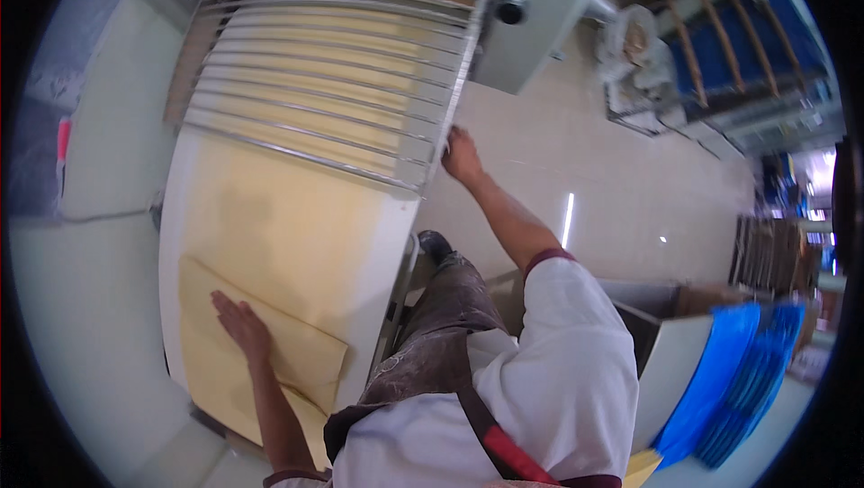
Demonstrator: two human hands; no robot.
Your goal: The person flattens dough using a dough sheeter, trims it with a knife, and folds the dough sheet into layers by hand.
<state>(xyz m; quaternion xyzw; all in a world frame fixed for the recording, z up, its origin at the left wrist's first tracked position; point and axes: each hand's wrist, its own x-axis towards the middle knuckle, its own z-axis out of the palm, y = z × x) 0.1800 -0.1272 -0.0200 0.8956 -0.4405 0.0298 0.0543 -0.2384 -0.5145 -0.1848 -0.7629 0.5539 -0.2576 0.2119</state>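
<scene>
A wide sheet of pale yellow dough (279, 209) lies along a white belt (184, 187) and runs beneath a metal rod guard (463, 65). At its near end the sheet is folded over into layers. My left hand (243, 326) rests flat on the folded dough, fingers stretched out. Beside the right edge of the guard, my right hand (462, 157) is closed with its fingers curled. What it grips there, if anything, is hidden.
A pale machine housing with a black knob (511, 8) stands right of the guard. At far right is a rack (720, 38) with wooden rolling pins. Blue plastic sheets (711, 380) hang at the lower right. A red-handled tool (63, 139) is at far left.
</scene>
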